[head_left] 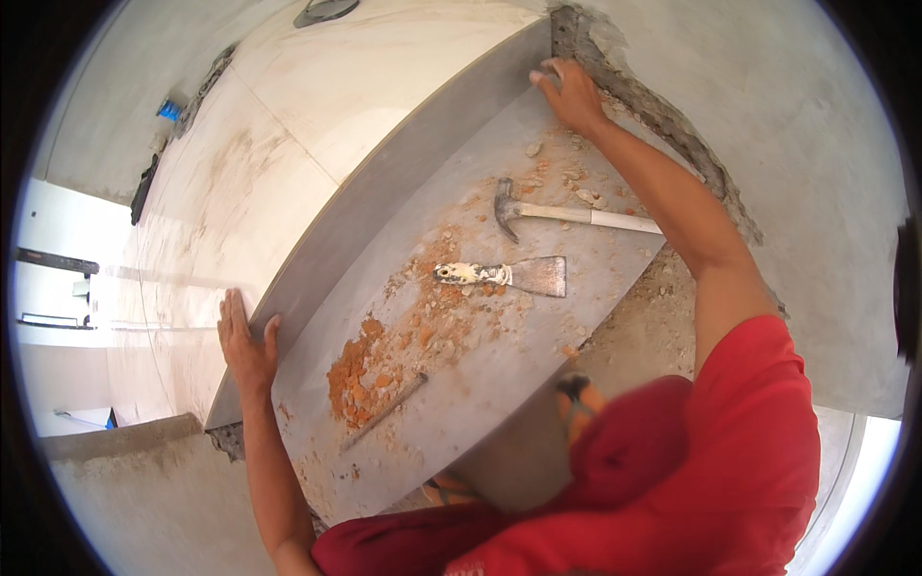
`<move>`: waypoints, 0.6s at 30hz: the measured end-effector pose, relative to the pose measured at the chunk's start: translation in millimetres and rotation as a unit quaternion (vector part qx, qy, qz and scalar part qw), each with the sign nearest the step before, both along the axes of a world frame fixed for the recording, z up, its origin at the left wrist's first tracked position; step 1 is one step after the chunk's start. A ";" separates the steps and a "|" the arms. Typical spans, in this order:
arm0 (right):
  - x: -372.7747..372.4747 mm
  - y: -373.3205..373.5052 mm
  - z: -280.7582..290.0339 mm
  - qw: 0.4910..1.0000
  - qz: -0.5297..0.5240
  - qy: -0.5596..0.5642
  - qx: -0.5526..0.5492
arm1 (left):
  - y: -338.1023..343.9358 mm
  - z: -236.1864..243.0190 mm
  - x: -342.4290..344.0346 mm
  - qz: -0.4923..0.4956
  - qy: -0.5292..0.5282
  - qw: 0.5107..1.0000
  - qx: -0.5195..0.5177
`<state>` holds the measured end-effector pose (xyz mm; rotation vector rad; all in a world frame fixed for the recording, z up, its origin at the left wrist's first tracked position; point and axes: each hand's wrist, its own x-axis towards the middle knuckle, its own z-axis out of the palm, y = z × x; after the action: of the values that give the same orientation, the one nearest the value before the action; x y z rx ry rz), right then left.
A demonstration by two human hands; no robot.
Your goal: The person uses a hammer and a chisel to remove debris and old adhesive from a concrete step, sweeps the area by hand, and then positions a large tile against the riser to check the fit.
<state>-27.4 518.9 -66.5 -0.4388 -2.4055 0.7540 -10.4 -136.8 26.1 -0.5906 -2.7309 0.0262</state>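
A long grey tile strip (pixel 384 182) stands on edge along the far side of a flat grey slab (pixel 451 384). My left hand (pixel 248 350) straddles its top edge near the left end, thumb on the near face and fingers over the far side. At the other end, my right hand (pixel 574 99) touches the strip's near face beside the wall, fingers stretched out and holding nothing. Between my arms lie a claw hammer (pixel 547 213) with a pale handle, a paint-spattered scraper (pixel 504 276) and a thin chisel-like rod (pixel 386 411).
Orange and grey rubble (pixel 370 374) is scattered over the slab. Beyond the strip spreads a dusty cream tiled floor (pixel 317 106). A rough, chipped groove (pixel 672 125) runs along the right wall (pixel 797 173). A blue object (pixel 169 109) sits at the far left.
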 end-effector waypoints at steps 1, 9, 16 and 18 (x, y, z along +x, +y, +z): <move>8.4 -4.7 -1.9 0.999 0.021 -0.020 0.034 | 6.6 -1.2 -0.2 -0.010 0.006 1.000 0.001; 35.0 -53.8 -1.7 0.963 0.147 -0.183 0.132 | 21.5 -5.7 -0.8 -0.021 0.019 0.999 0.031; 32.7 -88.3 8.7 0.941 0.258 -0.174 0.133 | 15.4 8.6 1.5 -0.037 -0.027 0.997 0.068; 30.7 -94.2 11.8 0.934 0.292 -0.169 0.118 | 7.1 6.8 0.5 -0.046 -0.026 0.995 0.086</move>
<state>3.3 424.7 -54.7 0.2917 -2.9507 0.6491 -9.9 -129.6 32.9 -0.6730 -2.7155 -0.2472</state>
